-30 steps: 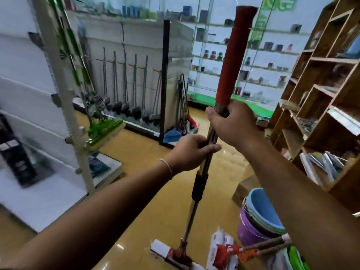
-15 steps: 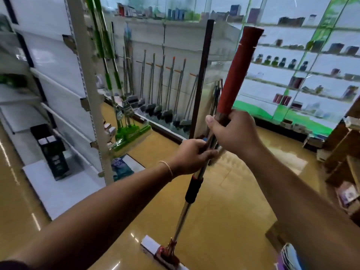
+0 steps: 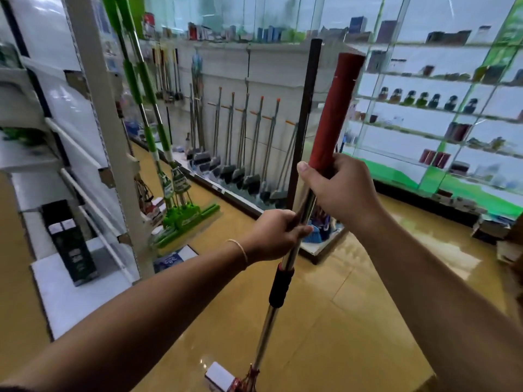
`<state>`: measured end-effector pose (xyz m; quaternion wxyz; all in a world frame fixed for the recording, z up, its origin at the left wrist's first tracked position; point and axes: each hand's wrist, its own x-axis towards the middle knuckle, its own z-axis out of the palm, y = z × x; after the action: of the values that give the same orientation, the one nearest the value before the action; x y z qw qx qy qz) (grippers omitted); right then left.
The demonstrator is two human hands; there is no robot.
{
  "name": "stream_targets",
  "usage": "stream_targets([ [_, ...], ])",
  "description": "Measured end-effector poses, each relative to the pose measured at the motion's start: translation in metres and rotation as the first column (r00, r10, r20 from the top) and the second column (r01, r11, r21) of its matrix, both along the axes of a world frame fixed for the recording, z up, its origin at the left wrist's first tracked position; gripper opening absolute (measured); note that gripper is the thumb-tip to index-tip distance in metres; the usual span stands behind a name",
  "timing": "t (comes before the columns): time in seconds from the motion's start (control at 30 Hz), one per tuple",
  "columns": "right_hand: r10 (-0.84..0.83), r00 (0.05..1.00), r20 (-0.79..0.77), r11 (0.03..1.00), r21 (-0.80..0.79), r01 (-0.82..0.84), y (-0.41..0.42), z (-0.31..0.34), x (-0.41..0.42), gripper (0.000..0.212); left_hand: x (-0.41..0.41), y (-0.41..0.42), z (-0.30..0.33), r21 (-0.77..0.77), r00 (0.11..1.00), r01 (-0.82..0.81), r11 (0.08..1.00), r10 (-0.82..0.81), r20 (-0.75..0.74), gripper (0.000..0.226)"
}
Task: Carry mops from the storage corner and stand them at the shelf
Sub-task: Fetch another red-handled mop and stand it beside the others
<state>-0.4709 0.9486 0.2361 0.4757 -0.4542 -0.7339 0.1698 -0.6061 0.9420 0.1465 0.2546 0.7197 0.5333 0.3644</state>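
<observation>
The mop (image 3: 285, 267) stood nearly upright in the middle of the view, leaning a little to the right at its top, its white sponge head (image 3: 219, 376) down by the yellow floor (image 3: 339, 321) at the bottom edge. Whether the head touched the floor could not be told. Its shaft was bare metal with a black collar partway down and a red foam sleeve (image 3: 335, 114) at the top.

The right hand (image 3: 339, 190) had its fingers curled round the shaft at the lower end of the red sleeve, thumb laid across the front. The left hand (image 3: 273, 234) gripped the metal shaft just below it, above the black collar, fingers wrapped round; a thin bracelet (image 3: 240, 250) sat on that wrist.

Behind the mop a dark upright post (image 3: 305, 120) marked the end of a low white shelf (image 3: 283, 66). Along that shelf's base a row of metal-handled mops (image 3: 246, 142) leaned against its panel, their dark heads on its ledge. To the left, two green mops (image 3: 158, 131) leaned at a white shelving unit (image 3: 96, 114), their green heads at its base. A dark box (image 3: 70, 244) stood on that unit's bottom board. On the right, glass shelves (image 3: 424, 108) carried small goods.
</observation>
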Motion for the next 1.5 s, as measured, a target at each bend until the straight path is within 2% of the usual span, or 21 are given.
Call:
stream_targets([
  [0.13, -0.020, 0.999, -0.036, 1.000, 0.015, 0.021, 0.042, 0.003, 0.000, 0.025, 0.003, 0.043, -0.010, -0.001, 0.999, 0.032, 0.999, -0.032, -0.018, 0.023],
  [0.23, -0.038, 0.998, -0.044, 0.999, 0.019, 0.039, 0.074, -0.002, 0.002, 0.027, 0.006, 0.085, -0.019, -0.019, 0.998, 0.066, 0.998, -0.066, 0.000, 0.031],
  [0.37, -0.096, 0.993, -0.076, 0.995, 0.021, 0.097, 0.125, -0.008, 0.005, 0.033, 0.008, 0.143, -0.017, -0.053, 0.982, 0.187, 0.981, -0.187, 0.011, 0.028],
  [0.5, -0.160, 0.985, -0.063, 0.986, 0.024, 0.162, 0.187, -0.007, 0.003, 0.036, -0.002, 0.209, 0.002, -0.069, 0.939, 0.327, 0.942, -0.316, 0.136, 0.022],
  [0.63, -0.220, 0.975, -0.024, 0.975, 0.038, 0.221, 0.247, 0.004, -0.006, 0.026, -0.012, 0.280, 0.014, -0.106, 0.884, 0.431, 0.896, -0.396, 0.247, 0.043],
  [0.8, -0.256, 0.967, -0.019, 0.965, 0.059, 0.257, 0.306, 0.005, -0.011, 0.023, -0.020, 0.356, 0.014, -0.132, 0.829, 0.524, 0.841, -0.469, 0.304, 0.037],
  [0.9, -0.269, 0.963, -0.017, 0.962, 0.032, 0.270, 0.340, -0.003, -0.010, 0.020, -0.017, 0.391, 0.009, -0.111, 0.820, 0.532, 0.839, -0.479, 0.312, 0.051],
  [1.03, -0.282, 0.959, -0.023, 0.959, 0.003, 0.282, 0.387, -0.012, -0.008, 0.018, -0.012, 0.442, 0.005, -0.113, 0.809, 0.540, 0.834, -0.477, 0.344, 0.047],
  [1.17, -0.268, 0.963, -0.013, 0.963, -0.002, 0.268, 0.444, -0.023, -0.002, 0.020, -0.009, 0.494, -0.003, -0.122, 0.828, 0.527, 0.841, -0.476, 0.296, 0.037],
  [1.37, -0.152, 0.987, -0.048, 0.988, -0.005, 0.152, 0.546, -0.037, -0.003, 0.025, -0.018, 0.583, -0.017, -0.138, 0.846, 0.453, 0.881, -0.377, 0.376, 0.043],
  [1.5, -0.031, 0.998, -0.053, 1.000, -0.002, 0.031, 0.613, -0.031, -0.011, 0.020, -0.032, 0.637, -0.004, -0.180, 0.884, 0.404, 0.897, -0.333, 0.328, 0.064],
])
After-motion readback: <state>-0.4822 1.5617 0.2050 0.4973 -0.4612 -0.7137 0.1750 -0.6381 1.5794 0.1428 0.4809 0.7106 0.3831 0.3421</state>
